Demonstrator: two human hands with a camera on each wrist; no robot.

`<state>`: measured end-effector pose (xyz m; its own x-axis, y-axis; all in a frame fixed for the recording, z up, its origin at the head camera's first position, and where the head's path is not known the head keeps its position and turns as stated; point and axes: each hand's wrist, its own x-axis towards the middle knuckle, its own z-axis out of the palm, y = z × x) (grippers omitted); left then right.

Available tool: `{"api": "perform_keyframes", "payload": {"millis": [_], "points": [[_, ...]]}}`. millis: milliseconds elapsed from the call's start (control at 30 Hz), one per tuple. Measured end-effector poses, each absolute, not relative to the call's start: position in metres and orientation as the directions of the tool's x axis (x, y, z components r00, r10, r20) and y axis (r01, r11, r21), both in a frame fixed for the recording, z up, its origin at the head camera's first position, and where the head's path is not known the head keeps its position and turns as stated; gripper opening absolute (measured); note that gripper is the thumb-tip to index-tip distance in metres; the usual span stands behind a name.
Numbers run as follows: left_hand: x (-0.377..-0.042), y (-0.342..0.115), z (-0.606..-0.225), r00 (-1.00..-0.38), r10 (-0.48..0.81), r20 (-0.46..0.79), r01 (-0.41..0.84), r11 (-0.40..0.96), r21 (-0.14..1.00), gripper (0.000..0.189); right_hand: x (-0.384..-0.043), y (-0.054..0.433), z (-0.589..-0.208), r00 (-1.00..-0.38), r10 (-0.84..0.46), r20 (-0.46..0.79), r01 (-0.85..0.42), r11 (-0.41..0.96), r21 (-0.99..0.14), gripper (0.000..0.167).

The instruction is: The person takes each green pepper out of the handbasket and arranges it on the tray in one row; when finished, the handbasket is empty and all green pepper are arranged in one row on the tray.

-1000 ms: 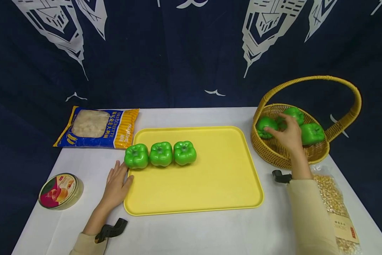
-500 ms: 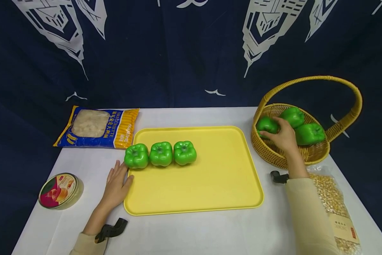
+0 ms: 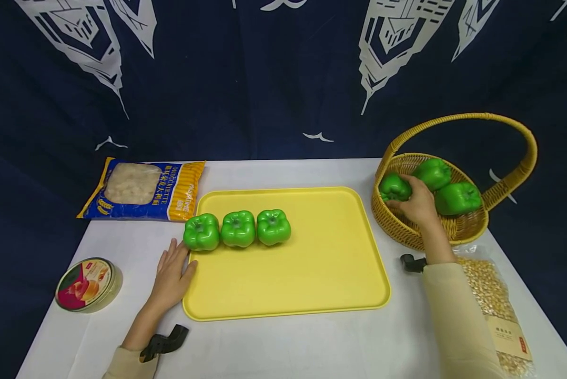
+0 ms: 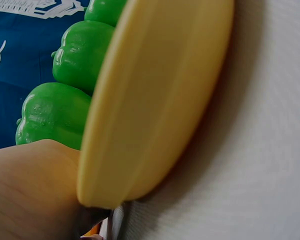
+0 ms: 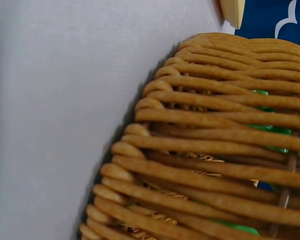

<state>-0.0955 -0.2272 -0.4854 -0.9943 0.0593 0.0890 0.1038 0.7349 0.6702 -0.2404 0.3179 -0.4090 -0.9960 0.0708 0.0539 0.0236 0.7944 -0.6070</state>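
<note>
Inside the wicker basket (image 3: 404, 230) at the right, my right hand (image 3: 419, 204) grips the leftmost green bell pepper (image 3: 392, 185), thumb in front and fingers behind. Two more bell peppers lie right of that hand, one at the back (image 3: 432, 173) and one nearer (image 3: 459, 199). My left hand (image 3: 172, 276) rests with its fingers straight at the left edge of the yellow tray (image 3: 312, 268), its fingertips by the first of three bell peppers (image 3: 201, 232) lined up there. In the right wrist view the basket's weave (image 5: 215, 120) hides the hand.
A bag of orecchiette pasta (image 3: 141, 189) lies behind the tray's left corner. A round tin (image 3: 88, 285) stands at the left. Beside my right sleeve lies a clear bag of yellow corn kernels (image 3: 489, 287). The basket's tall handle (image 3: 487, 116) arches over it.
My right hand has moved left and slightly down inside the basket and closed round the leftmost bell pepper. The left hand stays where it was.
</note>
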Motion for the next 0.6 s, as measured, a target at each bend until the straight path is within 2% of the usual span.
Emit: {"api": "perform_keyframes", "payload": {"millis": [233, 600], "points": [[-0.0955, -0.2266, -0.4849, -0.994, 0.058, 0.091, 0.105, 0.737, 0.668, 0.056, -0.2398, 0.318, -0.4085, -0.994, 0.091, 0.06, 0.035, 0.787, -0.616, 0.08], [-0.0968, -0.2267, -0.4851, -0.996, 0.056, 0.07, 0.088, 0.737, 0.671, 0.057, -0.2353, 0.3151, -0.4049, -0.981, 0.192, 0.021, 0.129, 0.735, -0.666, 0.077]]}}
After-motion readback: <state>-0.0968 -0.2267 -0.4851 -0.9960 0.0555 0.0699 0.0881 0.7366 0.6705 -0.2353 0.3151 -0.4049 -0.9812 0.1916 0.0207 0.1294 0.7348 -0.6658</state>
